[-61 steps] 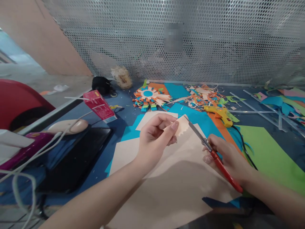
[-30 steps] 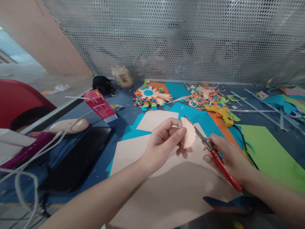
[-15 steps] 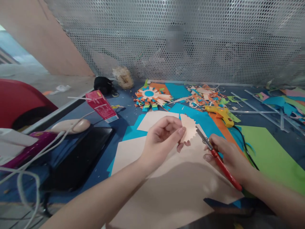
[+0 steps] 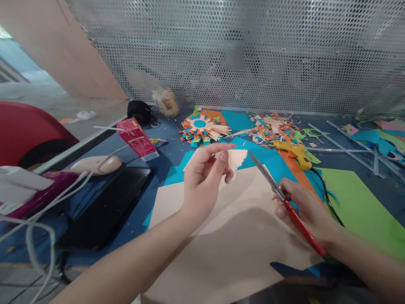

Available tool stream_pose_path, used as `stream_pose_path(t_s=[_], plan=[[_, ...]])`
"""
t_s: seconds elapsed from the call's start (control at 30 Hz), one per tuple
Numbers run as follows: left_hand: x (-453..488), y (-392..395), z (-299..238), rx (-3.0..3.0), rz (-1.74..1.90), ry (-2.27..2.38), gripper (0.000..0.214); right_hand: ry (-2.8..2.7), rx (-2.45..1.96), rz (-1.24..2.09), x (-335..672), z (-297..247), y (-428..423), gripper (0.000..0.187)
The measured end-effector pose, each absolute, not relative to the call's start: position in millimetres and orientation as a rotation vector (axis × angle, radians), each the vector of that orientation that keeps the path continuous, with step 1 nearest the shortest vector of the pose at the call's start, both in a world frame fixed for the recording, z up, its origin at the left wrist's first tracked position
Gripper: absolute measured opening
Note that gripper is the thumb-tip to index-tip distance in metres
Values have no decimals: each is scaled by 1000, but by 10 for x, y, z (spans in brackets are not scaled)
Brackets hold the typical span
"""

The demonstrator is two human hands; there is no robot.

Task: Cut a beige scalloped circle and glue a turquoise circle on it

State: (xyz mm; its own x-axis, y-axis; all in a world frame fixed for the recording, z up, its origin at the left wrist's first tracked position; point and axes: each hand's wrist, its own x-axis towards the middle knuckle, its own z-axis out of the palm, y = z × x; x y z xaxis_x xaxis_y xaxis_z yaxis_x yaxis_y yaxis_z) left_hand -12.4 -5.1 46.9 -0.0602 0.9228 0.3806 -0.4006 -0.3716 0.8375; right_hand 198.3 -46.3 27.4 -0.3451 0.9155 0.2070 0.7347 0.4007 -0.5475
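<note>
Between the thumb and fingers of my left hand (image 4: 204, 179) is a small cream paper piece (image 4: 238, 160) with a jagged, notched edge. My right hand (image 4: 305, 211) grips red-handled scissors (image 4: 297, 223). Their blades point up and left, with the tips just right of the paper and apart from it. Below both hands lies a large cream sheet (image 4: 218, 253), partly over blue paper (image 4: 174, 176). A layered paper rosette (image 4: 200, 124) with a blue centre sits farther back.
Paper scraps (image 4: 275, 126) are heaped behind a yellow glue gun (image 4: 292, 154). Green paper (image 4: 360, 202) and clear glue sticks (image 4: 344, 147) lie right. At left are a pink carton (image 4: 137, 139), a black tablet-like slab (image 4: 104, 207) and white cables (image 4: 50, 249). A perforated metal panel (image 4: 190, 55) closes the back.
My left hand has moved left and turned, carrying the notched paper away from the blades. The scissors stay near the same place, their tips now reaching farther up and left.
</note>
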Motion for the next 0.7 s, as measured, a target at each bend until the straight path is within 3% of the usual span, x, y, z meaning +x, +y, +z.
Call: stream_pose_path(t_s=[0.5,0.7], plan=[[-99,-45,480,1245,1819,548,7,-2217,-1422,472,1957,303,-501,36],[-99,-121,501,1279,1914,522,19,-2208,-1403,462,1961,287,-493,37]])
